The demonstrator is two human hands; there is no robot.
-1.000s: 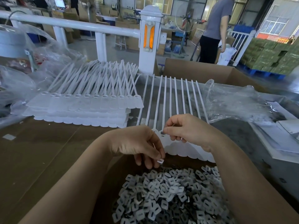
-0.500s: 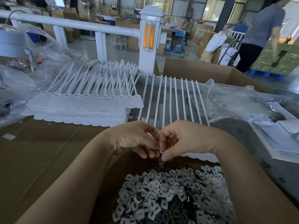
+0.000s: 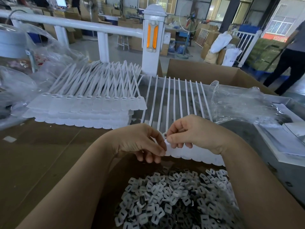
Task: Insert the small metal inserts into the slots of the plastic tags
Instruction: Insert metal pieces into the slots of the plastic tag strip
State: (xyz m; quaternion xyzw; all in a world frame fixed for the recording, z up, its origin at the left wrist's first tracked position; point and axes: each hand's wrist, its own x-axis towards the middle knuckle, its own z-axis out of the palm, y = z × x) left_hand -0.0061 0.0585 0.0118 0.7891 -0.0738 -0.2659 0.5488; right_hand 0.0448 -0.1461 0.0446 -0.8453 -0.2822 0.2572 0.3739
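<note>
Left hand point(image 3: 142, 142): fingers curled narrow, thumb and forefinger pinching the left edge of the white tag strip point(image 3: 194, 154); whether they hold an insert cannot be told. Right hand point(image 3: 193, 131): fingers curled close, pinching the same strip's leftmost tag head. Strip lies on the table just beyond the box of metal inserts point(image 3: 173, 199), straps pointing away from the person, long axis near-to-far.

— What covers the counter point(image 3: 41, 162)?
— Brown cardboard, with stacked white plastic tags point(image 3: 85, 108) at left.
— Anything else?
— A flat strip of joined tags point(image 3: 175, 103), crumpled clear plastic bags point(image 3: 239, 103).
</note>
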